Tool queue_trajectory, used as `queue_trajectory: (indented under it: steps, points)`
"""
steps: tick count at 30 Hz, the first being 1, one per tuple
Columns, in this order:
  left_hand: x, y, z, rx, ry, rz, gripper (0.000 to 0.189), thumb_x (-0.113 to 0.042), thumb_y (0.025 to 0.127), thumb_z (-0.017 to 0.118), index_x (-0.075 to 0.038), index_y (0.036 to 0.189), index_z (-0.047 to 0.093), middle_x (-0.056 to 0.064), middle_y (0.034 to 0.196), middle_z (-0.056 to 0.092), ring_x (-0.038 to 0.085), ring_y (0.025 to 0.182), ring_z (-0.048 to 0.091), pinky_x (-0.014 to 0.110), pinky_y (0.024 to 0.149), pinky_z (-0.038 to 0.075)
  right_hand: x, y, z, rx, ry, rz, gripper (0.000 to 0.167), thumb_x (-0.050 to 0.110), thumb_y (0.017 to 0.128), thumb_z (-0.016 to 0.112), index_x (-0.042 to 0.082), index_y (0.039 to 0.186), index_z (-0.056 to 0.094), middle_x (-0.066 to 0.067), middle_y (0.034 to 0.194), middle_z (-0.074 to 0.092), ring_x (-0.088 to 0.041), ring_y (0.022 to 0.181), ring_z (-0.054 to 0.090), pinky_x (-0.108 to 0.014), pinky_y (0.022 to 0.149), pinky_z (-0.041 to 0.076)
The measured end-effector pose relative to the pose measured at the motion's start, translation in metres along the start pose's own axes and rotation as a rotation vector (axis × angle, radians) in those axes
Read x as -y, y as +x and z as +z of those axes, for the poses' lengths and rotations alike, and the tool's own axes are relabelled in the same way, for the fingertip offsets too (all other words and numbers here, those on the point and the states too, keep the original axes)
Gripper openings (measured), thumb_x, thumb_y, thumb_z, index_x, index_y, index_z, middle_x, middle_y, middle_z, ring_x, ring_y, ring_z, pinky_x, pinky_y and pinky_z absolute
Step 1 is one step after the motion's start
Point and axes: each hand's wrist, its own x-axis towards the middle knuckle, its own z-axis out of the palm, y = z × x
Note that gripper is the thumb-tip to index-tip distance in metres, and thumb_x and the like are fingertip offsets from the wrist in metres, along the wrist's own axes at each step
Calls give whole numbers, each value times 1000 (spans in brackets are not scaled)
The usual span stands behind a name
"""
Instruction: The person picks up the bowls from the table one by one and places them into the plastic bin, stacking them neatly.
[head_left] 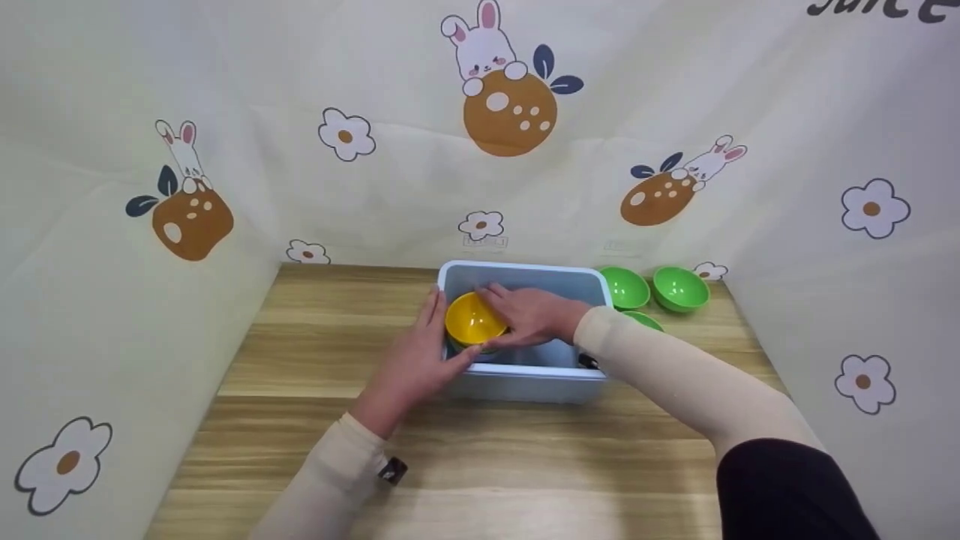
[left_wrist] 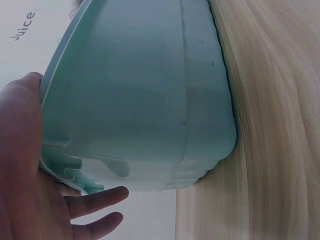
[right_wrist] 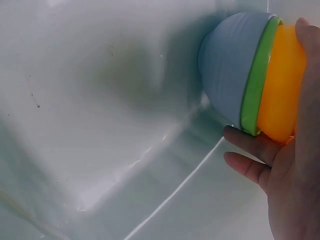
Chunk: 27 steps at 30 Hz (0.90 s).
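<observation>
A yellow bowl sits at the left end inside a pale blue plastic bin. In the right wrist view it rests on a green bowl, which nests in a blue-grey bowl. My right hand reaches into the bin and holds the yellow bowl, thumb on one side and fingers on the other. At the bin's front left corner, my left hand grips the rim, its thumb over the front edge and fingers along the outside. The left wrist view shows the bin's outer wall and its handle end beside the fingers.
Several green bowls stand right of the bin: one at the back, one against the bin, and one partly hidden by the right arm. The wood-grain table meets a printed cloth backdrop behind and at both sides.
</observation>
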Motion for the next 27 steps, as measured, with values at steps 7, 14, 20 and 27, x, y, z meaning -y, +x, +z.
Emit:
queue_trajectory:
  steps: [7,14,20,27]
  points:
    - [-1,-1,0,-6,-5,10,113,-74,99,65,-8,178,17,13,186,10,49,149,52,60,113,53,1,1,2,45,-11,10,122,96,92,44,12,177,21,-13,157,46,-25,111,64,-40,113,55]
    - [0,-2,0,1,-8,18,113,-74,99,64,-8,178,16,11,186,8,48,145,57,57,112,54,4,0,-1,68,9,36,120,91,91,56,13,176,21,-11,153,47,-26,117,64,-40,116,52]
    - [2,0,1,-1,-6,18,118,-84,96,58,-10,178,16,9,187,7,45,142,60,55,110,57,3,1,1,64,41,63,119,88,89,64,17,175,23,-8,151,47,-24,118,62,-38,117,51]
    - [1,-1,0,10,-22,-1,115,-79,98,63,-11,179,15,10,187,7,45,144,58,55,112,54,3,-1,-6,63,58,66,120,88,86,68,18,174,25,-7,152,49,-23,117,62,-39,116,52]
